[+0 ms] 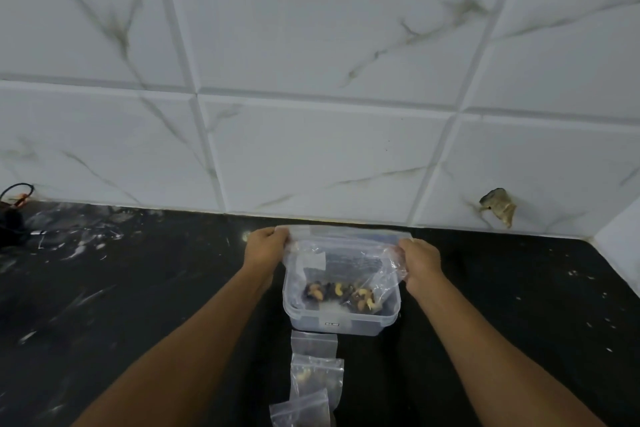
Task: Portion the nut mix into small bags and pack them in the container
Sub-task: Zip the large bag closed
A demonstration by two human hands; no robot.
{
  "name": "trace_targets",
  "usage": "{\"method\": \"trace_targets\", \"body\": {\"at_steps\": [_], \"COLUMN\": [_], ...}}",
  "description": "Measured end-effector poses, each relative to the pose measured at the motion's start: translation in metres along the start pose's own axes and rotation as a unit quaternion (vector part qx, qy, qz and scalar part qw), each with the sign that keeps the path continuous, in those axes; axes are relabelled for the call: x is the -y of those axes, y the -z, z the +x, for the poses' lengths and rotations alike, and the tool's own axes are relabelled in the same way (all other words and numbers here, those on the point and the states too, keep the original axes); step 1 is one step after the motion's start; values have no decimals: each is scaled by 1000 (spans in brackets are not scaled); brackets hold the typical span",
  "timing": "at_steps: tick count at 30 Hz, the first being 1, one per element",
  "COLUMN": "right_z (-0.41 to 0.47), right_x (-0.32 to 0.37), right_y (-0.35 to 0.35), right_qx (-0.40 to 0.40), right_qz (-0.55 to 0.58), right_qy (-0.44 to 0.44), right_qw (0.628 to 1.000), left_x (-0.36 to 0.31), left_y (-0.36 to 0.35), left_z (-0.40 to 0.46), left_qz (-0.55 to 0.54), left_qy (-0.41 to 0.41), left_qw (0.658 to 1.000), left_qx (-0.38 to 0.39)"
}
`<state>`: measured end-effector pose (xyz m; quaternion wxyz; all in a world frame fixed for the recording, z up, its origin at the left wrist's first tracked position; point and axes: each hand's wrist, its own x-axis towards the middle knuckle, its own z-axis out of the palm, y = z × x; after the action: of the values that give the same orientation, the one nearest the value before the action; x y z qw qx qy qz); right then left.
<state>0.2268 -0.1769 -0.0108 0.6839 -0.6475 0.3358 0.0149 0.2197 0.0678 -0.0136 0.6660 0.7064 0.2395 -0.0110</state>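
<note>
on black counter (pixel 138 288), below marble-tiled wall (pixel 311 45), container (pixel 341 321).

Two hands: left (pixel 265 248), right (pixel 420 258). One large bag (pixel 346 260) of nuts (pixel 341 295), too many to count. One container (pixel 341 321). Three small bags on the surface (pixel 138 288): first (pixel 313 342), second (pixel 317 374), third (pixel 300 411).

Black countertop (pixel 138 288) carries a clear container (pixel 341 321) and small bags (pixel 315 367).
</note>
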Motion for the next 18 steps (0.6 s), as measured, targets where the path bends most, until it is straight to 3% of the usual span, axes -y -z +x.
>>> {"method": "trace_targets", "body": {"at_steps": [5,7,8,9,10,12,14,16,18], "right_z": [7,-1,-7,-15,-22,-32,-32,-28,-22], "right_x": [3,4,7,13,19,28,26,22,21], "right_y": [-3,3,5,8,9,5,0,-2,-3], "right_qx": [-35,-55,-69,-52,15,198,256,223,185], "right_qz": [-115,-251,-324,-383,-439,-577,-703,-749,-735], "right_qy": [4,132,245,357,425,400,346,358,407], "right_qw": [993,957,911,851,792,685,566,511,509], "left_x": [-2,0,-2,-6,-13,-25,-28,-26,-24], "left_y": [2,8,13,17,22,22,15,7,0], "left_z": [6,2,-3,-7,-11,-12,-10,-8,-5], "left_qz": [46,185,273,353,423,541,638,681,692], "left_qy": [91,-10,-118,-241,-332,-370,-348,-358,-375], "left_qw": [995,982,952,901,843,742,644,592,579], "left_qx": [-6,-45,-71,-72,-25,141,238,240,212]}}
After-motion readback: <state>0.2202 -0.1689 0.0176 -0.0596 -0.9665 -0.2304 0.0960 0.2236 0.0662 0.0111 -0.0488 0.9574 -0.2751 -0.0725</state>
